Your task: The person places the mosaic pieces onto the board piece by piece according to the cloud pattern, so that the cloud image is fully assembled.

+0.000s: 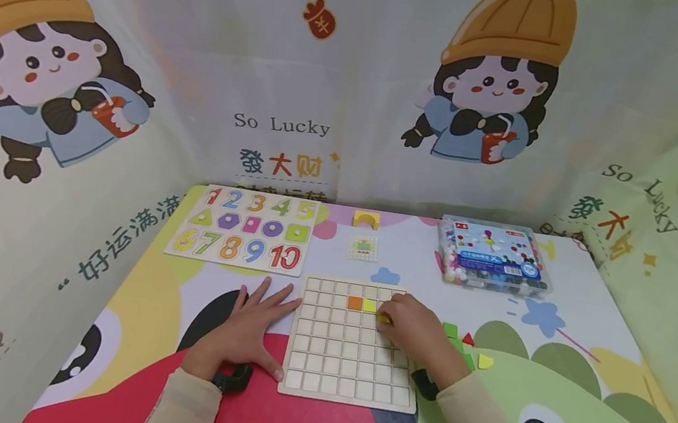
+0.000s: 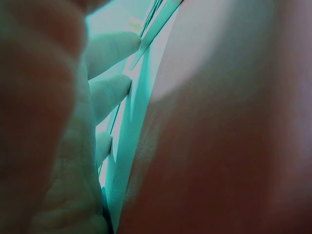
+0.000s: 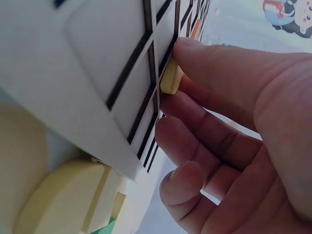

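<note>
A wooden grid board [image 1: 349, 368] lies flat on the table, with an orange square [image 1: 355, 303] and a yellow square [image 1: 369, 305] side by side in its second row. At the board's right side, my right hand [image 1: 417, 326] pinches a small yellow block [image 3: 169, 79] between thumb and index finger, right at the grid in the right wrist view. Its other fingers curl loosely below. My left hand [image 1: 251, 329] lies with fingers spread along the board's left edge; in the left wrist view its fingertips [image 2: 122, 44] meet that edge.
Green pieces [image 1: 449, 330], a red triangle [image 1: 468, 339] and a yellow piece [image 1: 485, 362] lie by the right forearm. Behind the board are a number puzzle [image 1: 303, 235], a small pattern card [image 1: 363, 247], a yellow arch block [image 1: 367, 216] and a clear plastic box [image 1: 495, 256].
</note>
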Demonstrator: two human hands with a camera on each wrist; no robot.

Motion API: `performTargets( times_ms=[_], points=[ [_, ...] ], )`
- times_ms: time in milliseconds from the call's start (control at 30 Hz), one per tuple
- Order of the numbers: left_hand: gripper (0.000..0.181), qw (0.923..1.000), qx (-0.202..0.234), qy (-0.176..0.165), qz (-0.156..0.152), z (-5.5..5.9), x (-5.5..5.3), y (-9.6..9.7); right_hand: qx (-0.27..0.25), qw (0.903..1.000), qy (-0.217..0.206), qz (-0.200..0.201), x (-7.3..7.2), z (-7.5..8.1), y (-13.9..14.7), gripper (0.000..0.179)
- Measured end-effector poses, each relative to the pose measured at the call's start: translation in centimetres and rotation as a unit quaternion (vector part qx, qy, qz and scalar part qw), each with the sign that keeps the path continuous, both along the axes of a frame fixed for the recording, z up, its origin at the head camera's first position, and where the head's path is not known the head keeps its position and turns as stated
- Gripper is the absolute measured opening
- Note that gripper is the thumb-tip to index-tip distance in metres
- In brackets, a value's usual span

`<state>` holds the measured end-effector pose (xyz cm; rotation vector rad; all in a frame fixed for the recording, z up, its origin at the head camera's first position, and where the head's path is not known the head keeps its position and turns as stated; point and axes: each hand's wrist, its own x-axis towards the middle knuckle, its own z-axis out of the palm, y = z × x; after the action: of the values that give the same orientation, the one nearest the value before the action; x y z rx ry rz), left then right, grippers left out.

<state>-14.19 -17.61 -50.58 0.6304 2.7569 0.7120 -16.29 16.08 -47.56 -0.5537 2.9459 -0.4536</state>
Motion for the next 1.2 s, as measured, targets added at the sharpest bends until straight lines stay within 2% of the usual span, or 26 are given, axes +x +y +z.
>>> performTargets(
  times_ms=[500, 800, 900, 1000, 1200],
  points=[
    [0.129, 0.9999, -0.006, 0.011, -0.002, 0.2, 0.2, -0.2, -0.02, 0.9997, 0.011, -0.007, 0.2, -0.3, -0.2, 0.011],
    [0.13, 0.9999, -0.005, 0.01, -0.001, -0.2, 0.2, -0.3, -0.013, 0.9999, 0.001, -0.01, 0.4, -0.1, -0.3, 0.019],
    [0.13, 0.9999, -0.006, 0.01, -0.005, -0.4, 0.2, -0.3, -0.012, 0.9998, 0.013, -0.005, 1.0, 0.3, 0.0, 0.021],
    [0.131, 0.9999, -0.007, 0.01, -0.009, -0.5, 0.1, -0.3, -0.026, 0.9992, 0.031, 0.001, 2.2, 1.5, 1.0, 0.025],
    [0.13, 0.9999, -0.006, 0.012, -0.006, -0.5, 0.1, -0.1, -0.095, 0.9942, 0.051, -0.003, 4.4, 3.2, 4.7, 0.024]
  ],
)
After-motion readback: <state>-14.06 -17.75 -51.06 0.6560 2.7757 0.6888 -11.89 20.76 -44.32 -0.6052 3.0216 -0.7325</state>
